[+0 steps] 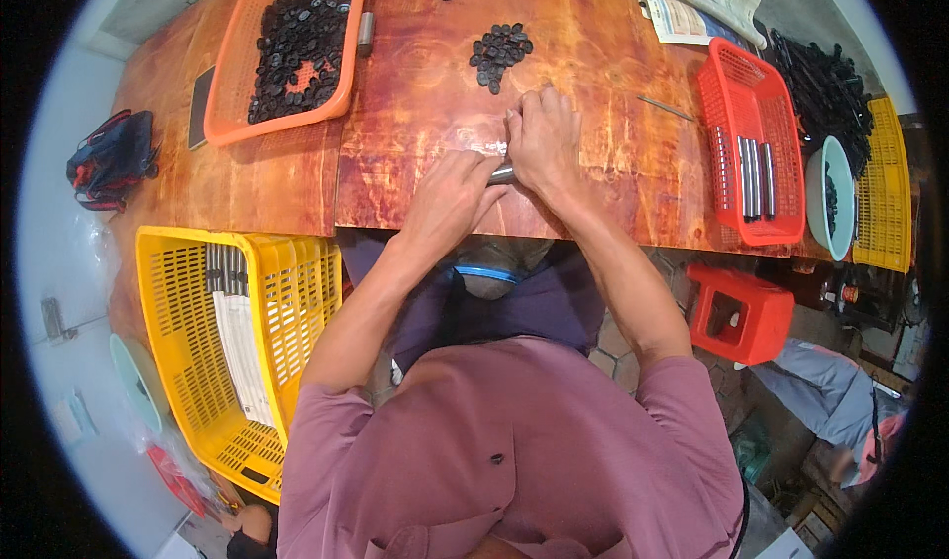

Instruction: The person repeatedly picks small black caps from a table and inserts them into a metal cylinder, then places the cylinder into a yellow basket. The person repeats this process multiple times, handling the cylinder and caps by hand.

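Note:
A short shiny metal tube [502, 174] lies low over the table near its front edge, between my two hands. My left hand [450, 201] is closed round one end of it, thumb along the near side. Against the other end rests my right hand [546, 149], its fingers curled down and forward, its palm covering that end. Whatever sits under the right fingers is hidden. Just beyond my hands, a loose cluster of small round black caps [499, 53] is spread on the wooden table [415, 94].
An orange basket [213, 104] of black caps stands at the far left. At right are a red basket [708, 114] with several metal tubes [756, 178], a thin rod [665, 108], and a pale green bowl [818, 203]. A yellow crate [262, 312] stands left of my lap.

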The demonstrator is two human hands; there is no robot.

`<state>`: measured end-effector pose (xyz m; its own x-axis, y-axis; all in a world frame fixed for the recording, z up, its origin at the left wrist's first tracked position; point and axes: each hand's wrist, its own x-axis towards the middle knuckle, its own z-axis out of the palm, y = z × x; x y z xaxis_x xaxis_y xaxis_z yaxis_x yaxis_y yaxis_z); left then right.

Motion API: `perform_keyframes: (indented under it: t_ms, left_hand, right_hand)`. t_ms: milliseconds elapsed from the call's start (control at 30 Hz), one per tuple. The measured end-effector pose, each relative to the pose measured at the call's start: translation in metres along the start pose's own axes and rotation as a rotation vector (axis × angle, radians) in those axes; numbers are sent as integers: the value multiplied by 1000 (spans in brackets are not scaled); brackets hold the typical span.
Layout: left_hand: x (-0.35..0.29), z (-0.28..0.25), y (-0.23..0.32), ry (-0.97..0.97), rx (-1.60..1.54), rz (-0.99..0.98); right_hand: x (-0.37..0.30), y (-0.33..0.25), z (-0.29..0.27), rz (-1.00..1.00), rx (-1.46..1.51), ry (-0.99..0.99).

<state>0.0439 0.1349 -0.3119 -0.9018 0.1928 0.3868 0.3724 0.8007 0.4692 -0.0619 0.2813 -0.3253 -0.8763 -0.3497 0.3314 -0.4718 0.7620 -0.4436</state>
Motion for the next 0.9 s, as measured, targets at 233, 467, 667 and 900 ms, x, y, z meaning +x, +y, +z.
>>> perform_keyframes:
  t_ms: [233,467,667,900]
  left_hand:
    - [-5,6,-3,44,0,25]
    - [-8,16,-5,18,82,26]
    - [-3,11,-2,62,71,20]
    - [-1,10,-3,83,100,51]
  right_hand:
    - [-3,-3,-5,0,-13,-21]
    - [-6,-3,-3,-11,-5,-13]
    - [-2,-1,0,-36,7,38]
    - [-4,-1,-1,-22,-14,35]
